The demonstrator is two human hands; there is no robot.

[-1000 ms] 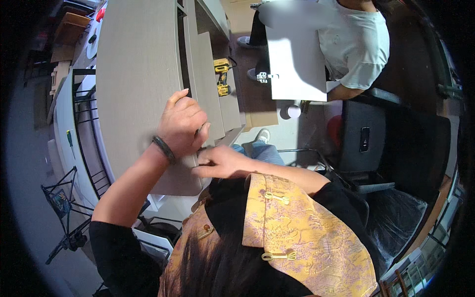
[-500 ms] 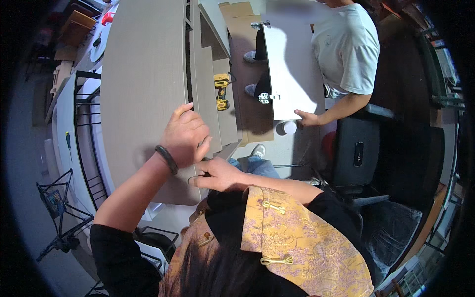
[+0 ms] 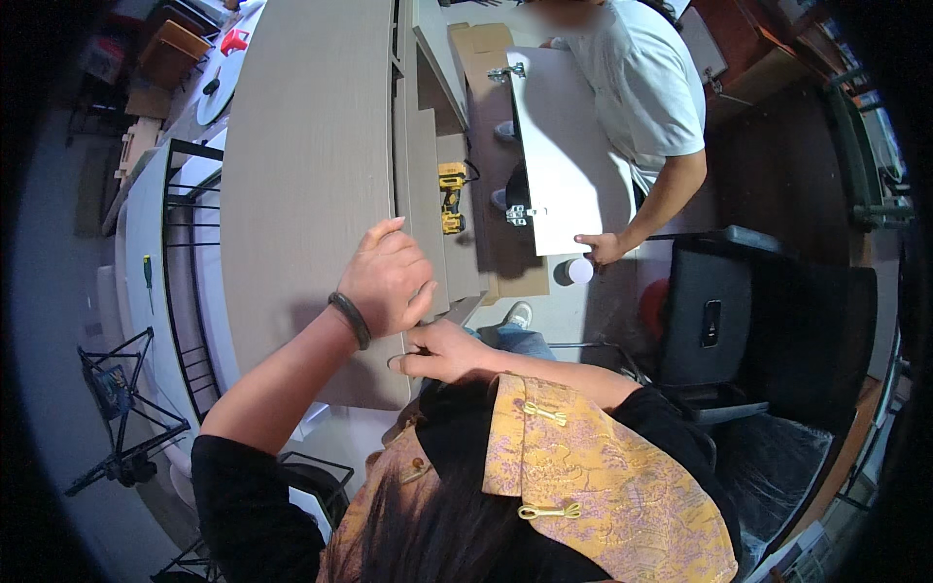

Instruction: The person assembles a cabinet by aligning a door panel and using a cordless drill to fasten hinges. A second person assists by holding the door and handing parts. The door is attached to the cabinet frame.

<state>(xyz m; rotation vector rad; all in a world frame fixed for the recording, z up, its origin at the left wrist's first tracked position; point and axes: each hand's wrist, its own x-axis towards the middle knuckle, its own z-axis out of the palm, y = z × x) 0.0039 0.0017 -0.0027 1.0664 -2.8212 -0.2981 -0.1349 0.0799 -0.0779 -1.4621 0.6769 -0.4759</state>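
A large wood-grain cabinet [image 3: 301,146] with a grey-beige surface stretches away from me on the left. My left hand [image 3: 389,277], a dark bangle at its wrist, is bent over the cabinet's long right edge, its fingertips partly hidden. Just below it, my right hand [image 3: 447,352] grips the same edge near the close corner, thumb apart from the curled fingers. Beyond my hands, a yellow and black cordless drill [image 3: 452,198] lies inside the cabinet's open part. Across from me, a co-worker [image 3: 646,97] holds a white door panel [image 3: 564,146] with metal hinges [image 3: 520,215] along one side.
A white round container [image 3: 579,271] stands on the floor below the panel. Cardboard [image 3: 515,277] lies beside the cabinet. A black chair [image 3: 705,311] stands at the right. On the left are a black metal rack [image 3: 194,204], a screwdriver [image 3: 148,270] and a black folding stand [image 3: 121,408].
The whole view has shifted, so the scene sits a little further right and lower. The co-worker leans further over the panel. Both my hands keep their places on the cabinet edge.
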